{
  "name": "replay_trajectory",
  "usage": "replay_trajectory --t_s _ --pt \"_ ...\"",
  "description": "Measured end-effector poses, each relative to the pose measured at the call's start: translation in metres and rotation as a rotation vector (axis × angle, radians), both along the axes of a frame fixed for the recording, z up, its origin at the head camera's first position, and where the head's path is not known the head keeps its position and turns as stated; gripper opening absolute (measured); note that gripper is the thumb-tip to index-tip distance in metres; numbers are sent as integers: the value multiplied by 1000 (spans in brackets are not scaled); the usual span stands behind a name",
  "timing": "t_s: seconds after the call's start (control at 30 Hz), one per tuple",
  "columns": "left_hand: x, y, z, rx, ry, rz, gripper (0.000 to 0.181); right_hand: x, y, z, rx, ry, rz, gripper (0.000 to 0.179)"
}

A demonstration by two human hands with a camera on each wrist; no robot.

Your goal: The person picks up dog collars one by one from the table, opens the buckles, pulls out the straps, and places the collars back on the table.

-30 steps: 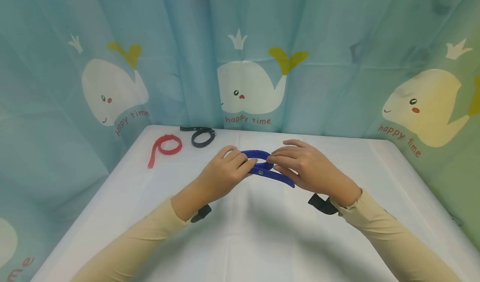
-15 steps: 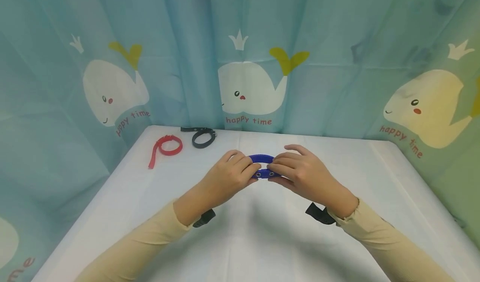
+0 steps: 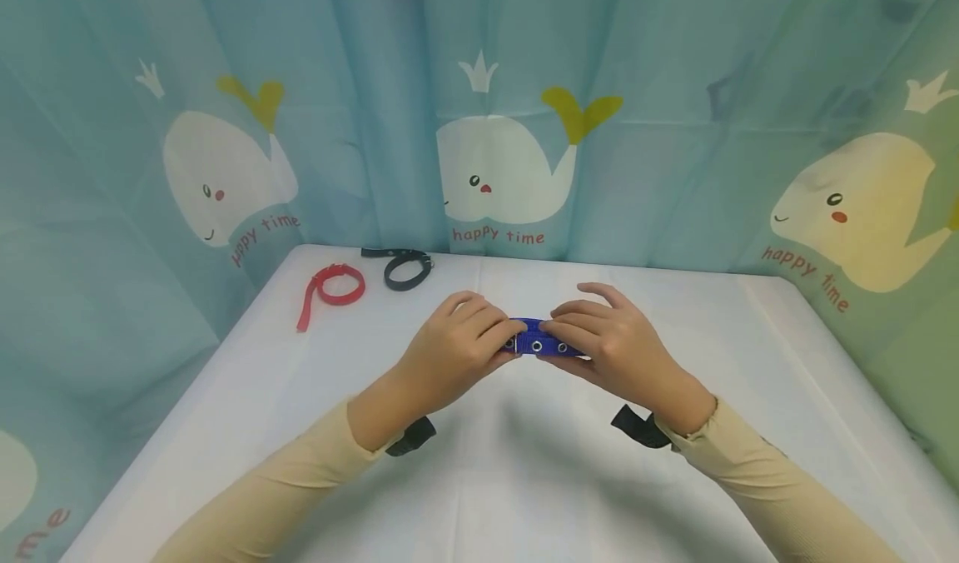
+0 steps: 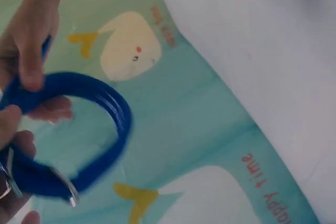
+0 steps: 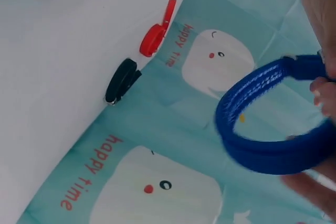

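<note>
A blue collar with metal eyelets is held above the table between both hands. My left hand pinches it near the metal buckle, whose bar shows beside the fingertips. On the other side, my right hand pinches the eyelet strap between thumb and fingers, with the index finger raised. The left wrist view shows the collar as a closed loop with metal rings at the lower left. In the right wrist view its padded inner lining is visible. The fingers hide part of the buckle and strap.
A red collar and a black collar lie looped at the far left of the white table. Behind the table hangs a blue-green curtain printed with whales. Dark bands hang at both wrists.
My hands have shifted the grip on the blue collar. Its strap end, which stuck out to the right, now runs into my right fingers. The loop has tilted, narrowing its opening in the head view.
</note>
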State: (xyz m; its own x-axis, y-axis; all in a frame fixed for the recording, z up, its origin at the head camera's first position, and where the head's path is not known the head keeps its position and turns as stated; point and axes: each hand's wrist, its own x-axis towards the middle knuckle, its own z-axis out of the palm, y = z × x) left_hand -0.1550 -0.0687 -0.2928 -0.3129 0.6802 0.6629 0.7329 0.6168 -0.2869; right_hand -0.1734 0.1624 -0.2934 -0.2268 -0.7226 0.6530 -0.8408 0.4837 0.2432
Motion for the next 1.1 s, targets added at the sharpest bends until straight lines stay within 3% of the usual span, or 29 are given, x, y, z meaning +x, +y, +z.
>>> replay_trajectory --t_s 0.17,0.5,0.7,0.83,1.1 --pt "-1 -5 1 38 -33 -18 25 0 5 1 -48 -12 20 27" --pt "1 0 -4 17 30 6 24 2 -11 -2 -76 22 76 42" --pt "2 1 -5 37 9 12 27 5 -12 -3 -109 -54 97 38" --pt "2 3 -5 49 50 -2 26 6 -13 -4 -96 -74 87 29" --pt "2 -1 -11 53 135 1 28 3 -14 -9 -102 16 125 34"
